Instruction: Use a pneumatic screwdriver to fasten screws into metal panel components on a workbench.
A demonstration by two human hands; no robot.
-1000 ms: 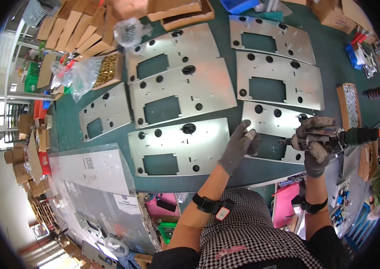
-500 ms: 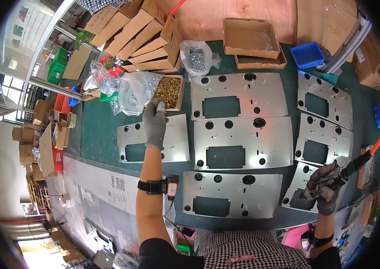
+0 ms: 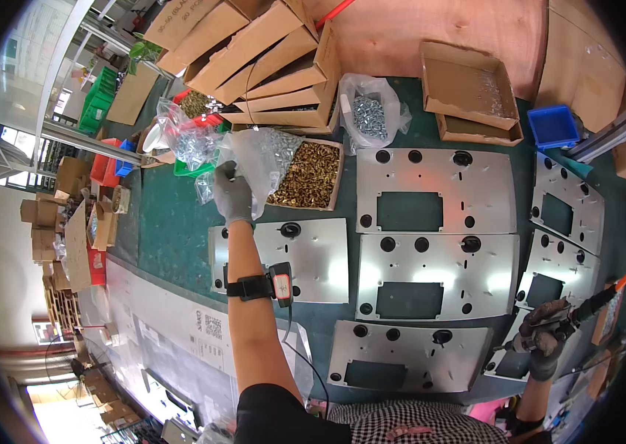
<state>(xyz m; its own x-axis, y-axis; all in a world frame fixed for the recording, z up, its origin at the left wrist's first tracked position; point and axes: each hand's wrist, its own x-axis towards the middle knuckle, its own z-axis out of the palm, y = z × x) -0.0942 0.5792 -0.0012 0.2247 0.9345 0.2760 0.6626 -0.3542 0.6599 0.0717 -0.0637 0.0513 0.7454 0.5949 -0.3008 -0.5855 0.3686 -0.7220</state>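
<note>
My left hand (image 3: pixel 233 194), in a grey glove, is at the near left side of a clear plastic bag (image 3: pixel 259 164) of silvery hardware. Its fingers are curled together at the bag's edge; what they pinch, if anything, is hidden. Right beside the bag stands a cardboard box of brass-coloured fasteners (image 3: pixel 307 176). Below my left forearm lies a metal panel (image 3: pixel 320 259) with a rectangular cutout. At the right, my right hand (image 3: pixel 544 342), also gloved, is closed round a powered screwdriver (image 3: pixel 592 305) with an orange hose. Its bit points left over another panel (image 3: pixel 501 362).
Several more silver panels (image 3: pixel 475 277) with black round parts cover the green table (image 3: pixel 165 222). Behind them are a bag of silvery screws (image 3: pixel 372 111), cardboard trays (image 3: pixel 468 74) and a blue bin (image 3: pixel 553 127). Tilted cardboard boxes (image 3: pixel 276 59) stand at back left.
My left hand has moved left from the edge of the brass fastener box to the plastic bag. The view has shifted, so the table's things appear further right and lower. My right hand still holds the screwdriver.
</note>
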